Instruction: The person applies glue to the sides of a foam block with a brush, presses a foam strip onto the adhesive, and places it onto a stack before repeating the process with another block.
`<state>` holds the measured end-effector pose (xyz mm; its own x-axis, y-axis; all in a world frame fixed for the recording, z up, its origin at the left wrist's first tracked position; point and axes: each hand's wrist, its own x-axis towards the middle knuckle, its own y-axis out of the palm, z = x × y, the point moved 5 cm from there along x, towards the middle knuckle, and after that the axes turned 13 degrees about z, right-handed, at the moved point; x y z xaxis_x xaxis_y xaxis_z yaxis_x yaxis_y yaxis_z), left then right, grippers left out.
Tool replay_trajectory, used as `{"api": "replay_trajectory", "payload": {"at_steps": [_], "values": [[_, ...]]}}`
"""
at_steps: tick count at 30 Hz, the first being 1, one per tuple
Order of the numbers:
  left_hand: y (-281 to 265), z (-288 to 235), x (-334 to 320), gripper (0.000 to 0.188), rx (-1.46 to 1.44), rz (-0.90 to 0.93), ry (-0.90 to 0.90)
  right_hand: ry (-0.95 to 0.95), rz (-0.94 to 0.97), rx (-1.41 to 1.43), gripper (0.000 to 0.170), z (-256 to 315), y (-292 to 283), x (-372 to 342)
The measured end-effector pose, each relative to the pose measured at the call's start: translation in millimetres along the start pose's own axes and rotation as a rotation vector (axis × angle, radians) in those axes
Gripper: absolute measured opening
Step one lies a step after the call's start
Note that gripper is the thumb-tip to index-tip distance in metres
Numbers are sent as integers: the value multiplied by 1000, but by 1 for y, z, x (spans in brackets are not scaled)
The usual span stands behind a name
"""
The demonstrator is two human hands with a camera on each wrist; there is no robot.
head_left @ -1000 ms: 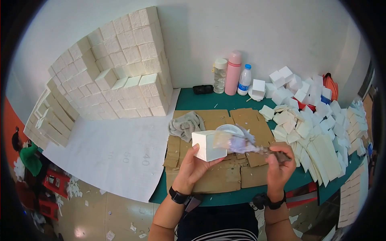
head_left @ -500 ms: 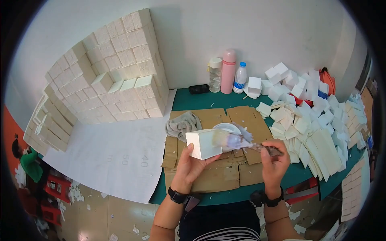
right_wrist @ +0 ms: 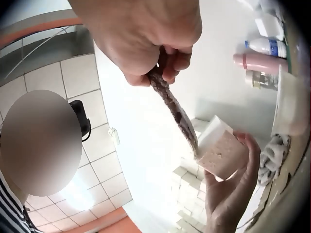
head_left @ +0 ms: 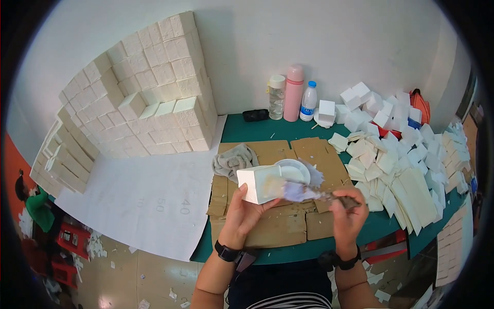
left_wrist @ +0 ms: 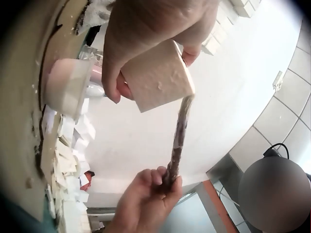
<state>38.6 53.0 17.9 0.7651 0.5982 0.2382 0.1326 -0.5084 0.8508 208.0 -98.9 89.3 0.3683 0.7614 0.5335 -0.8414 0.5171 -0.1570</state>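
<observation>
My left hand (head_left: 241,216) holds a white box-shaped block (head_left: 248,186) from below, thumb on its near side and fingers under it. My right hand (head_left: 348,216) grips a brush (head_left: 303,192) by its dark, crusted handle. Its pale bristles blur across the block's upper right face in the head view. From the left wrist view, the brush handle (left_wrist: 179,133) rises to the edge of the block (left_wrist: 158,80). Small bumps mark the face of the block (right_wrist: 223,155) in the right wrist view. Behind the brush stands a white plastic tub (head_left: 303,170) on cardboard (head_left: 278,229).
A grey cloth (head_left: 234,160) lies on the cardboard's far left. Stacked white blocks (head_left: 170,72) tower at the left on a white sheet (head_left: 149,206). Bottles and a pink flask (head_left: 294,95) line the wall. Loose white blocks and flat pieces (head_left: 375,154) heap at the right.
The brush has swept down along the block's face toward its lower right edge, uncovering more of the tub. The left hand keeps its hold on the block, and the view has shifted slightly.
</observation>
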Motion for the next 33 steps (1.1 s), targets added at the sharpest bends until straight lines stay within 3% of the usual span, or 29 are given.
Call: {"api": "replay_trajectory", "payload": {"at_steps": [6,10,13,18,21,29,33], "values": [[-7,-3,-3,66,17,-29,35,-38,42,-157,12,13,2,9],[-9,-6,-1,64,25,-26,71,-209,-60,-341,17,1,-6,13],[-12,-3,-3,64,30,-31,78,-183,387,-639,12,-6,24,27],[-15,-9,-2,62,27,-53,112,-126,214,-534,15,-15,6,17],[-14,-6,-1,62,28,-66,91,-138,-17,-268,18,-11,-13,15],[-18,-7,-3,59,118,-121,119,-2,-252,49,15,-22,-21,14],[-19,-10,-5,59,189,-144,159,18,-31,-258,13,-27,-6,14]]}}
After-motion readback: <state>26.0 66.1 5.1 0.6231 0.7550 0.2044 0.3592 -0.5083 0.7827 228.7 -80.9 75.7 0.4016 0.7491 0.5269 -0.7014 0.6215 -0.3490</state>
